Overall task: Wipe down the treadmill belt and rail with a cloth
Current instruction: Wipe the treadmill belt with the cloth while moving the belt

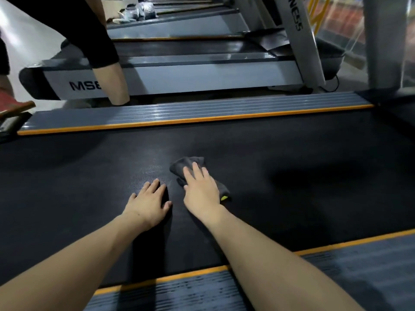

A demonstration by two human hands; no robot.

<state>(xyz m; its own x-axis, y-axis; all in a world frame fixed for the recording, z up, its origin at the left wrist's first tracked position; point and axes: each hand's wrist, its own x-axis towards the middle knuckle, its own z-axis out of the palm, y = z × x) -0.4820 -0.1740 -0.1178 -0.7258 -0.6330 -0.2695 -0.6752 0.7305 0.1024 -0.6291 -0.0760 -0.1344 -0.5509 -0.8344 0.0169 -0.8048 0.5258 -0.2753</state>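
Observation:
The black treadmill belt [292, 171] fills the middle of the view. A dark grey cloth [186, 164] with a yellow tag lies bunched on the belt. My right hand [201, 189] presses flat on top of it, fingers spread. My left hand [149, 203] rests palm down on the bare belt just left of the cloth, holding nothing. The far grey ribbed rail [179, 112] with an orange edge runs across behind the belt. The near rail [336, 265] passes under my right forearm.
Another person's leg [112, 81] in black shorts stands beyond the far rail, in front of a neighbouring grey treadmill [202, 77]. A grey upright post [379, 41] rises at the far right. More treadmills recede at the back.

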